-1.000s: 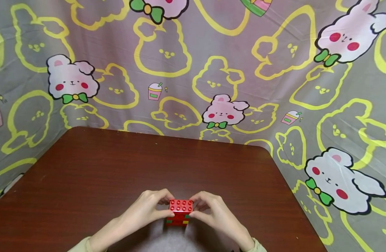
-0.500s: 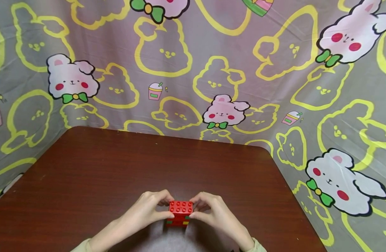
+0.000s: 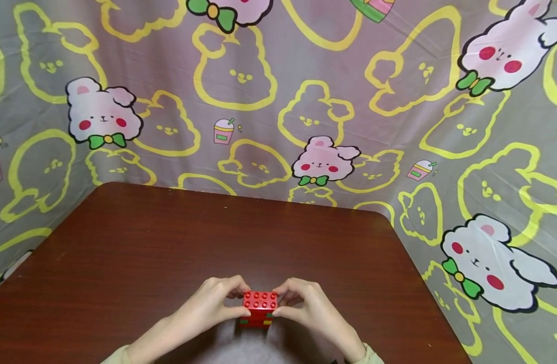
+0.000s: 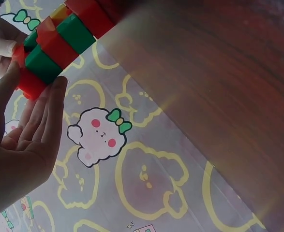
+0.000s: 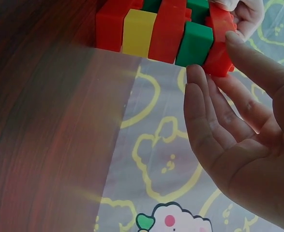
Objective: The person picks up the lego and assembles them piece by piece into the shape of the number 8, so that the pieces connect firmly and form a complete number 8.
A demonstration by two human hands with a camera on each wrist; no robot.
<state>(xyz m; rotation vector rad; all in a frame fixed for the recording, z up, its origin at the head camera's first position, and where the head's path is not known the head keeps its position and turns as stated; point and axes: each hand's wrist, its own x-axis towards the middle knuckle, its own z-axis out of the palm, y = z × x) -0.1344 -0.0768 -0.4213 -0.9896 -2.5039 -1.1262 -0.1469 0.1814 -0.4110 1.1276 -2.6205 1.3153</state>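
A stack of toy building bricks stands upright near the table's front edge. Its top is a wide red brick (image 3: 260, 300) with studs facing up. My left hand (image 3: 219, 298) pinches the left end of that brick, thumb on the near side and fingers behind. At the opposite end, my right hand (image 3: 306, 299) holds it the same way. Below, red layers alternate with smaller blocks: green bricks (image 4: 42, 65) show in the left wrist view, a yellow brick (image 5: 139, 31) and green ones in the right wrist view. The top brick rests against the green layer.
The dark brown wooden table (image 3: 215, 237) extends away beyond the hands and to both sides. A grey curtain (image 3: 260, 121) printed with cartoon rabbits surrounds its back and sides. Pale sleeves (image 3: 369, 355) cover the forearms near the bottom edge.
Both hands and the top red brick shift very slightly toward the person. The grip stays the same on each side, and the stack keeps its place apart from a tiny shift.
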